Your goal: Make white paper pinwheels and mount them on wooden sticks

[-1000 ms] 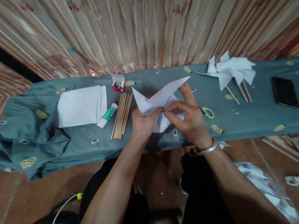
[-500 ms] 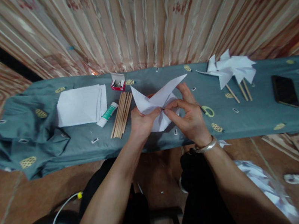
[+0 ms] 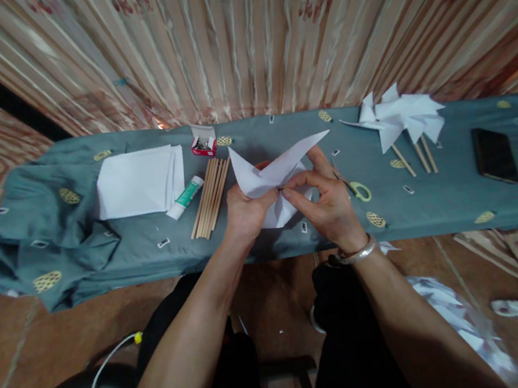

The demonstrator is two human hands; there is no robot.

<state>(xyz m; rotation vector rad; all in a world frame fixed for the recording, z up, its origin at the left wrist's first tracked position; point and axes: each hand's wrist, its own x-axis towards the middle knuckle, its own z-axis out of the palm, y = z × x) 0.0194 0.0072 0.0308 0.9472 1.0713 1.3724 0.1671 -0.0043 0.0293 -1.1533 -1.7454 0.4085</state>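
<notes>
A white paper pinwheel [image 3: 279, 168] is held over the cloth, its pointed blades spreading up and outward. My left hand [image 3: 248, 212] grips it from the left, the thumb pressing near the centre. From the right, the thumb and forefinger of my right hand [image 3: 329, 202] pinch a small dark thing at the pinwheel's centre, too small to make out for certain. Scissors [image 3: 361, 191] with pale green handles lie just right of my right hand. A bundle of wooden sticks [image 3: 210, 198] rests left of my left hand.
A glue tube [image 3: 185, 198], a stack of white paper [image 3: 137, 184] and a small red box [image 3: 203, 144] of metal pins lie to the left. Finished paper pinwheels [image 3: 399, 116] on sticks and a black phone [image 3: 495, 155] are on the right. A patterned curtain [image 3: 235, 40] hangs behind.
Both hands stay at the pinwheel's centre. The upper right blade has tipped slightly lower and to the right, and more of the scissors shows beside my right hand.
</notes>
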